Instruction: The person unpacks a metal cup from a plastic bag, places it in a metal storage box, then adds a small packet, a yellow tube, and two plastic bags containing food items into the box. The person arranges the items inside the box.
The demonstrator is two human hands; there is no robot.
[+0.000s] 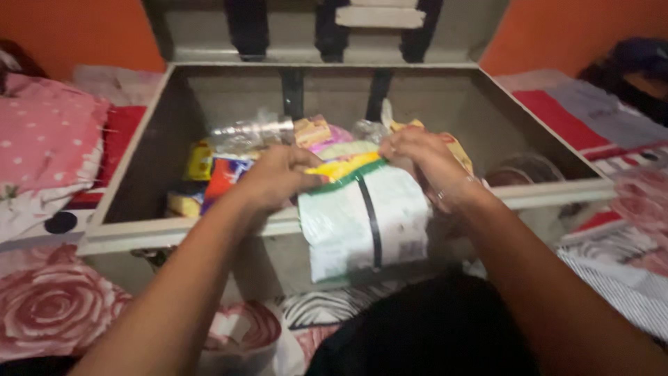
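Observation:
A large white plastic packet (362,223) with a green border, a yellow top and a black stripe hangs over the front rim of an open grey metal trunk (209,230). My left hand (275,177) grips the packet's top left edge. My right hand (421,157) pinches its top right edge. Both hands hold it upright at the trunk's front wall. Behind my hands, inside the trunk, lie several coloured packets (216,174) and a clear plastic bag (254,129).
The trunk's lid (327,28) stands open at the back against an orange wall. A pink dotted pillow (42,139) lies left, rose-patterned bedding (49,299) at the lower left, striped cloth (612,132) on the right. A dark round object (532,167) sits in the trunk's right side.

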